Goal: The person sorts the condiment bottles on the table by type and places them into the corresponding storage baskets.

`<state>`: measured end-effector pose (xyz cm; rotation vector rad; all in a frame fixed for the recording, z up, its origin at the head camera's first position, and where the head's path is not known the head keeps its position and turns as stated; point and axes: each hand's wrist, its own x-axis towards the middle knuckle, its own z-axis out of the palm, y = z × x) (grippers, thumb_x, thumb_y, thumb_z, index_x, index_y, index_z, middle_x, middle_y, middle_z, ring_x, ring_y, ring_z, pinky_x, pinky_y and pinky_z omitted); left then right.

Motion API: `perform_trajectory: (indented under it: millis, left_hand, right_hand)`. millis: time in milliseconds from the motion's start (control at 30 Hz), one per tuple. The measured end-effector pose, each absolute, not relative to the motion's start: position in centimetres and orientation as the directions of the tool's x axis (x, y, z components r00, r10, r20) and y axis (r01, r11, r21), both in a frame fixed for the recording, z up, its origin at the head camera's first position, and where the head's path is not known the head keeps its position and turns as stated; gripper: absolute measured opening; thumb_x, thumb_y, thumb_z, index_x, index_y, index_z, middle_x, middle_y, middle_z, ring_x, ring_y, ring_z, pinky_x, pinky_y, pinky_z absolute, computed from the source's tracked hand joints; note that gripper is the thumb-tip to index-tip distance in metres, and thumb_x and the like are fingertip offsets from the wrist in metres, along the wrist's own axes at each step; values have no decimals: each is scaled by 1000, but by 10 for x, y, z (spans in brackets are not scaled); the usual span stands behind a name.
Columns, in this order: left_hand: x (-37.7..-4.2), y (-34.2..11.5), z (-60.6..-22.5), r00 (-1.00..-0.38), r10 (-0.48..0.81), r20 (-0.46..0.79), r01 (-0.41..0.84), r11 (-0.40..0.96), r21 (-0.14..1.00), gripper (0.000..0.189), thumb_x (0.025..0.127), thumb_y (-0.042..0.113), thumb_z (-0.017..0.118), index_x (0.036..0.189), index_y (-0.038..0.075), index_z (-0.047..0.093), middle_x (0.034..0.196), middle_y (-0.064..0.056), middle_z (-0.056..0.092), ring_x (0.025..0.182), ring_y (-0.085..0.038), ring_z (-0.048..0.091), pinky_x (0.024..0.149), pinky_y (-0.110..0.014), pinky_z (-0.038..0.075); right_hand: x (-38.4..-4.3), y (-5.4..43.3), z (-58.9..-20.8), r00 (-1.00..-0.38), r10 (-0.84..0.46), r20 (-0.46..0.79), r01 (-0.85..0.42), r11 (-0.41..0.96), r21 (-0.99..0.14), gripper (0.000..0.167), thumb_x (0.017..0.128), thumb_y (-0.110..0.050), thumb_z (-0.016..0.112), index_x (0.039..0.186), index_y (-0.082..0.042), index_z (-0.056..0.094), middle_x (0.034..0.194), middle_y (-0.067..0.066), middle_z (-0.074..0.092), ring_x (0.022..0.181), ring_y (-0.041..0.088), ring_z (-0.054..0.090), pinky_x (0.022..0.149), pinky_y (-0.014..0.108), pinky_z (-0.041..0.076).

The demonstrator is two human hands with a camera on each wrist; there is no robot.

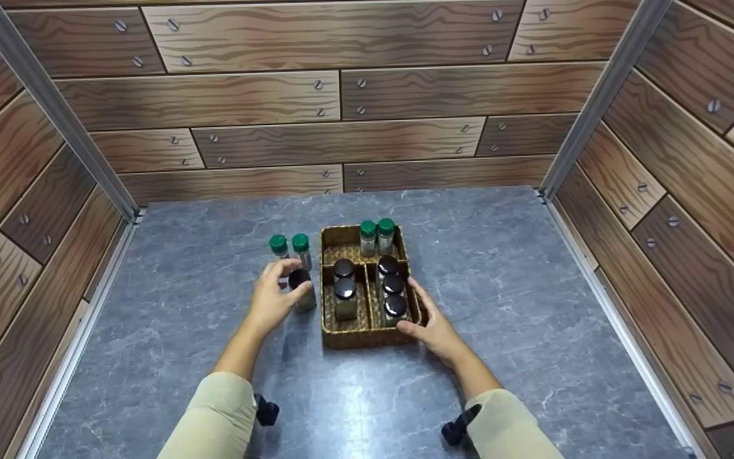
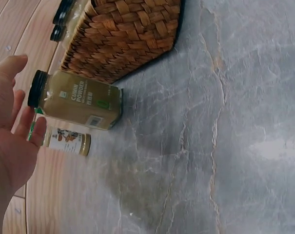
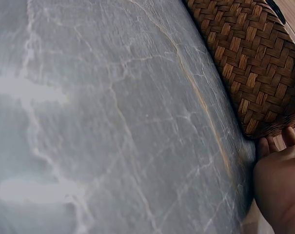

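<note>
A black-capped jar of cumin powder (image 2: 81,100) stands upright on the table, left of the woven basket (image 1: 345,341). My left hand (image 1: 273,296) is around its cap, thumb on one side and fingers on the other, with gaps showing between them and the cap in the left wrist view. My right hand (image 1: 437,331) rests at the basket's near right corner, thumb over the rim and fingers extended along the outer side. Three black-capped jars (image 1: 394,284) fill the basket's front right compartment; two more black-capped jars (image 1: 345,299) stand in the front left one.
Two green-capped bottles (image 1: 376,237) stand in the basket's back compartment. Outside, two more green-capped bottles (image 1: 301,250) stand just beyond my left hand. The grey marbled table (image 1: 507,274) is enclosed by wood-patterned walls (image 1: 265,99) at the back and sides.
</note>
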<state>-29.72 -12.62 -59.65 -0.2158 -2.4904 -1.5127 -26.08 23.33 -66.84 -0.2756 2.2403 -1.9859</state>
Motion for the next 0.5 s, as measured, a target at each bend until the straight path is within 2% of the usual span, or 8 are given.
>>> perform_trajectory:
  millis: [233,500]
  left_hand:
    - [-300,-126,-604,-970,3,242,212,493,844,39,93,10,85,129,2,71,127,-25,67,117,-40,66,100,-55,60]
    - [-301,-126,-609,-980,-15,199,167,488,857,43,94,15,85,134,3,73,130,-24,68,120,-38,66,103,-54,60]
  right_hand:
    - [-260,233,-667,-974,-224,17,-44,117,-992,103,90,-24,89,173,-27,28,182,13,21,168,39,18,137,62,10]
    - [-260,233,-668,-975,-220,8,-33,108,-994,103,90,-23,90,173,-29,29,182,13,23,168,38,21,137,60,13]
